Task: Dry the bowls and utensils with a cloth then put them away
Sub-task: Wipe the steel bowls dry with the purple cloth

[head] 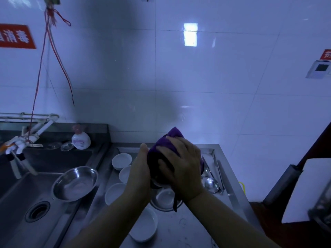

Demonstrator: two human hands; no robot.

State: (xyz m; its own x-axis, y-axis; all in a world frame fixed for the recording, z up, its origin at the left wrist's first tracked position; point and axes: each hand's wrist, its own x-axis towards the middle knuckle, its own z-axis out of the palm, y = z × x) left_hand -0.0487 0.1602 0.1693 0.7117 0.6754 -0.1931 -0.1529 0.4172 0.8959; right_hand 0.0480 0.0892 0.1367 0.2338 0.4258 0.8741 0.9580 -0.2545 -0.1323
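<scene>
My right hand (pixel 180 165) presses a purple cloth (pixel 167 142) over a bowl that is almost wholly hidden; only a sliver of its rim (pixel 157 184) shows. My left hand (pixel 139 174) grips that bowl from the left side. Below the hands a steel bowl (pixel 164 199) rests on the steel counter (pixel 189 228). Several white bowls lie to the left: one at the back (pixel 121 160), one (pixel 124 173) behind my left hand, one (pixel 113 193) nearer, and one (pixel 143 225) at the front. A ladle (pixel 211 184) and tongs (pixel 219 173) lie to the right.
A sink (pixel 23 203) lies to the left, with a large steel bowl (pixel 75 183) on its edge and a drain (pixel 37 211). A faucet (pixel 19 145), a soap bottle (pixel 81 139) and glass lids (pixel 66 146) stand behind it. A white board (pixel 304 190) leans at the right.
</scene>
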